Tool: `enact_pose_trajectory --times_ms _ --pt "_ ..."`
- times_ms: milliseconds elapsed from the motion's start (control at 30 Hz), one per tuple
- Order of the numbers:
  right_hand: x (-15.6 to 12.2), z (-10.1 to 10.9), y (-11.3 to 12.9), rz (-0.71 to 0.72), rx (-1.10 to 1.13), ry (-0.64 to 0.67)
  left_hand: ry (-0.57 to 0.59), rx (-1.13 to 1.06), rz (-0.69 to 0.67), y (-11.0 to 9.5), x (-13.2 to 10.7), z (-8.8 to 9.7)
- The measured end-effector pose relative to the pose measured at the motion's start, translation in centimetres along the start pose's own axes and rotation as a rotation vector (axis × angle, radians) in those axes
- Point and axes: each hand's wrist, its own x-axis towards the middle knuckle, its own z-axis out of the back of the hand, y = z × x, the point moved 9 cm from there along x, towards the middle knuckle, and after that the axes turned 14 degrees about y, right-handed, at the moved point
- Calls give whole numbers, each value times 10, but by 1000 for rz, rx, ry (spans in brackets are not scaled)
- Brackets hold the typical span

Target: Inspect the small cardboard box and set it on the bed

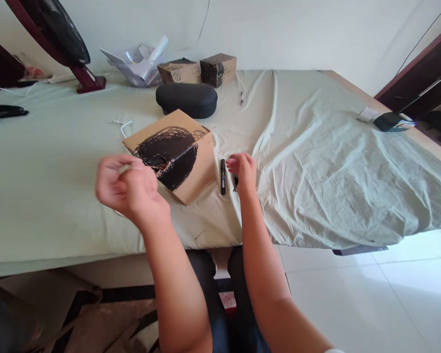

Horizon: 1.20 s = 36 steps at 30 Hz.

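A cardboard box (204,164) sits tilted toward me on the cloth, with a big black scribbled patch (161,147) across its top and side and a torn hole near the patch's middle. My left hand (128,184) is raised at the box's left corner, its fingers curled and a little blurred; whatever they may hold is hidden. To the right of the box lies a black marker (223,176). My right hand (243,169) hovers just beside it, fingers apart and pointing left. Under that hand a small dark object (236,183) is mostly covered.
Behind the box are a black hard case (186,99), two small scribbled cardboard boxes (180,72) and a plastic basket (135,71). A fan (59,39) stands at back left. A pen (241,98) lies farther back; a dark wallet-like item (389,121) is at right.
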Motion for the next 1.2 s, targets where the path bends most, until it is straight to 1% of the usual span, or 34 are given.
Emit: enact_pose_trajectory --times_ms 33,67,100,133,200,267,300,367,433,567,700,767,800,867,933,1000,1100,1200 --pt "0 -3 -1 23 -59 6 -37 18 -45 1 0 -4" --pt "0 -5 0 58 -124 26 -90 98 -115 -3 -1 -4" --pt "1 -9 2 97 -186 64 -118 177 -164 -5 -3 -4" --pt "1 -13 2 130 -237 111 -112 242 -191 -6 -3 -3" --pt "0 -21 -1 169 -316 210 20 385 -161 1 0 -7" --pt "-3 -26 -7 173 -386 271 150 514 -68 19 2 -7" --pt "-4 -26 -10 169 -415 280 192 506 -2 32 2 -6" --pt "-6 -25 -13 164 -445 282 262 377 133 60 1 -5" --pt "-8 -24 -11 171 -460 278 251 265 179 76 1 -4" --pt "-10 -26 -2 193 -533 287 223 172 234 92 4 -3" --pt "-12 -28 3 202 -558 313 192 127 276 105 11 6" --pt "-11 -27 6 202 -595 298 191 134 265 111 15 11" --pt "-11 -25 8 198 -627 268 201 143 245 112 17 12" --pt "-9 -18 12 166 -718 161 240 162 189 111 18 11" --pt "-9 -9 17 88 -821 32 292 157 153 108 16 7" --pt "-11 -3 19 -5 -898 -47 326 141 141 106 11 4" --pt "-14 4 18 -142 -965 -82 344 147 122 104 7 1" --pt "-16 13 11 -299 -1042 -89 360 136 94 106 7 0"
